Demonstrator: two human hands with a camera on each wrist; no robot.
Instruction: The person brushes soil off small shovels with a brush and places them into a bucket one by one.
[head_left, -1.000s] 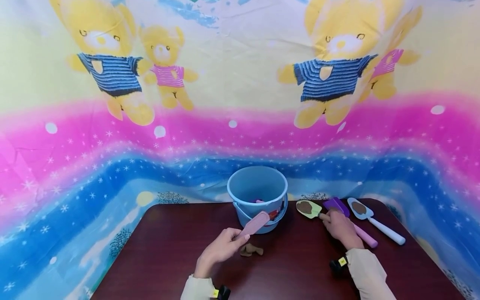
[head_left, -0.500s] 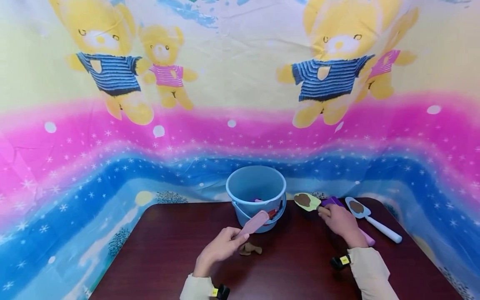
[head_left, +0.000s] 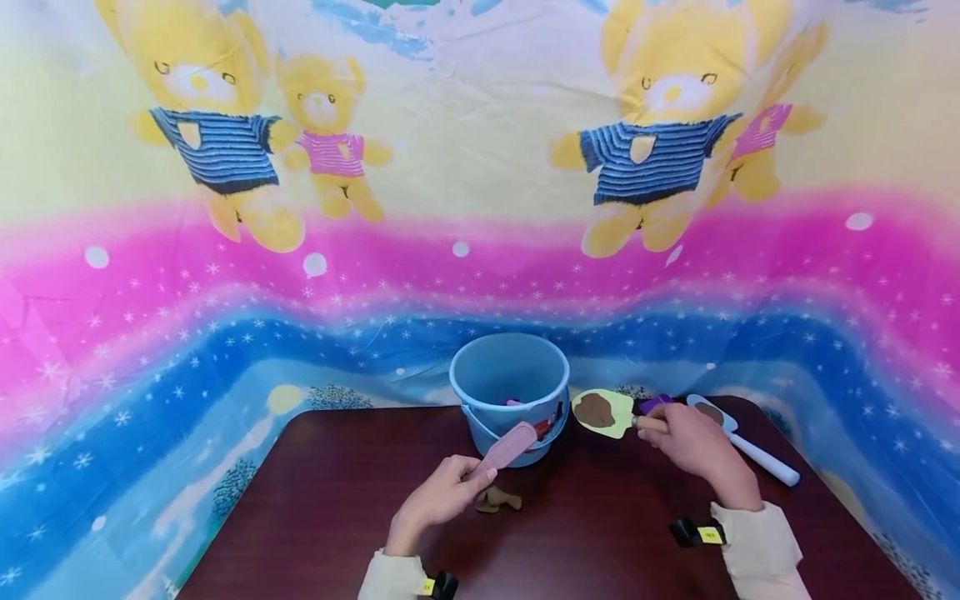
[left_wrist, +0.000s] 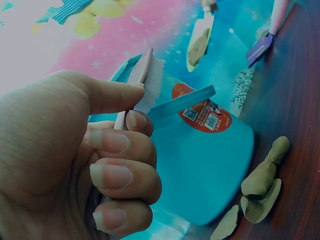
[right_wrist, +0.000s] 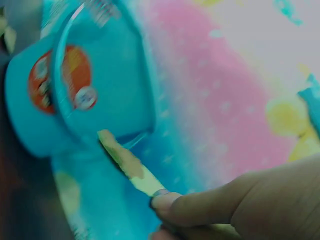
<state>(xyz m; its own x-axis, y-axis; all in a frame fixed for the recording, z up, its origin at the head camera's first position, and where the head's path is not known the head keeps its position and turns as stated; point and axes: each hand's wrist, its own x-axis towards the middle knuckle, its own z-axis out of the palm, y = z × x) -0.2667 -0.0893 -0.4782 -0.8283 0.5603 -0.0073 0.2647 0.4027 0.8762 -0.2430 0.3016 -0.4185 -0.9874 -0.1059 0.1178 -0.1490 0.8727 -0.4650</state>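
The right hand (head_left: 693, 446) is gripping the soiled green spatula (head_left: 600, 412) beside the blue bucket (head_left: 510, 392), while the left hand (head_left: 442, 496) is clutching the pink brush (head_left: 510, 446), probably needing to meet for scrubbing.

I see a dark brown desk (head_left: 315, 517) with a shiny top and round corners. Behind it and down both sides hangs a big cloth (head_left: 465, 250) that hides the whole wall; it is pale yellow at the top, bright pink in the middle and blue with little white stars at the bottom. Yellow teddy bears (head_left: 217, 125) in blue striped shirts and pink striped shirts are printed on the cloth, and the light is bright and even.
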